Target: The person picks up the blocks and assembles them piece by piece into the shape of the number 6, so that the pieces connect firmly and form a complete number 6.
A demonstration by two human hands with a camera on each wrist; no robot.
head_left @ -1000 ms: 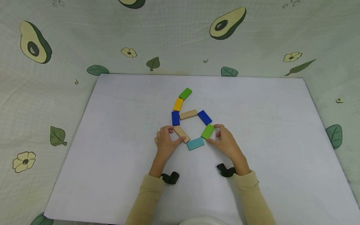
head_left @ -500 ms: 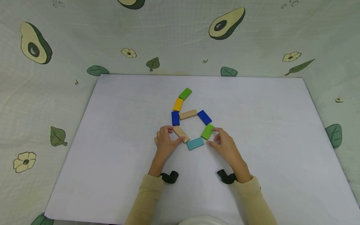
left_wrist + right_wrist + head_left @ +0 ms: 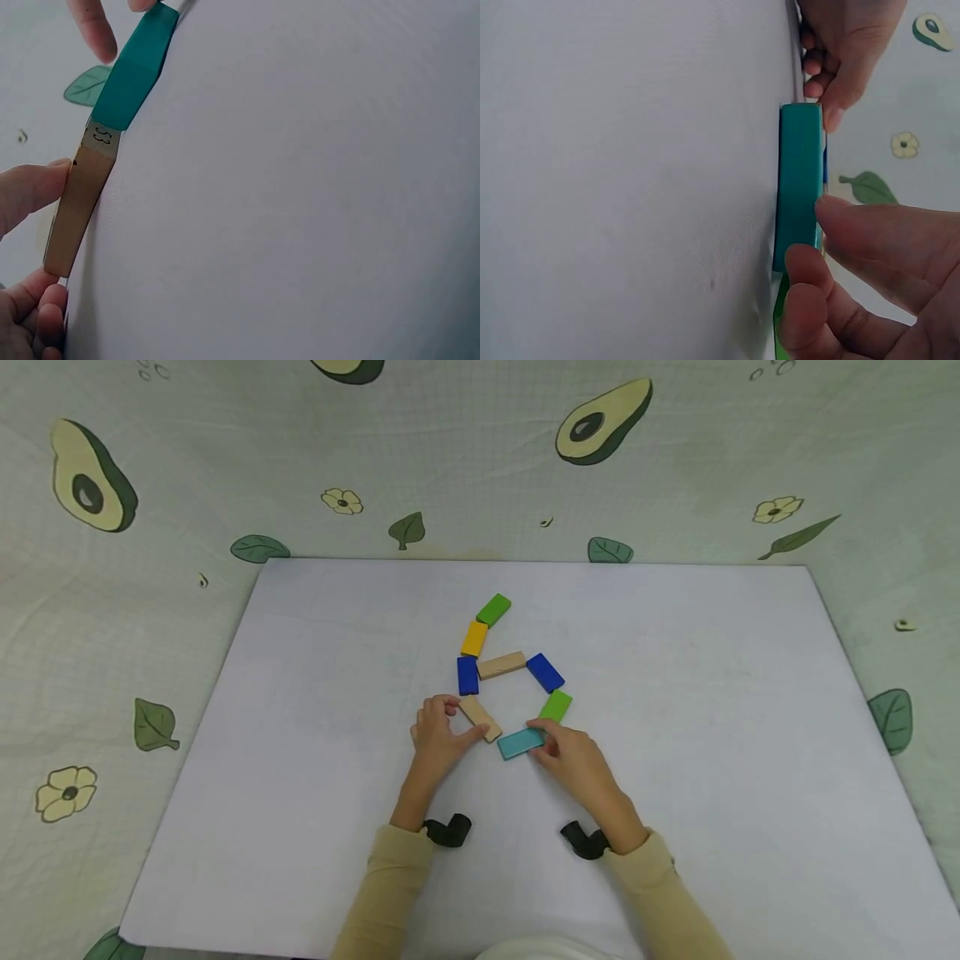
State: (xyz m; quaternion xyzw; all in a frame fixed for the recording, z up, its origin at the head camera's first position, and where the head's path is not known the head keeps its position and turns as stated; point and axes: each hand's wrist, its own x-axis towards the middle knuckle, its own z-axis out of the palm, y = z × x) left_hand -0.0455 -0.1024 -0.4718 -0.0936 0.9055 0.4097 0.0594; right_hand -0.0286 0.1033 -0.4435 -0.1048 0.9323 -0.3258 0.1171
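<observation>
My left hand (image 3: 437,735) holds a plain wooden block (image 3: 480,718) by its two ends, thumb at the near end and index finger at the far one. Printed characters show on the block's end face in the left wrist view. Beside it lies a teal block (image 3: 519,744), whose right end my right hand (image 3: 577,764) pinches between thumb and fingers. Just behind that hand is a green block (image 3: 556,705), partly covered by the fingers in the head view. All these blocks lie flat on the white table.
A blue block (image 3: 545,672), a second wooden block (image 3: 502,665) and another blue block (image 3: 468,676) continue the ring of blocks. From there a yellow block (image 3: 475,638) and another green block (image 3: 493,609) lead away. The white table (image 3: 712,735) extends around them.
My right hand has left the near green block, moved left and taken hold of the teal block. The wooden block in my left hand has shifted slightly left.
</observation>
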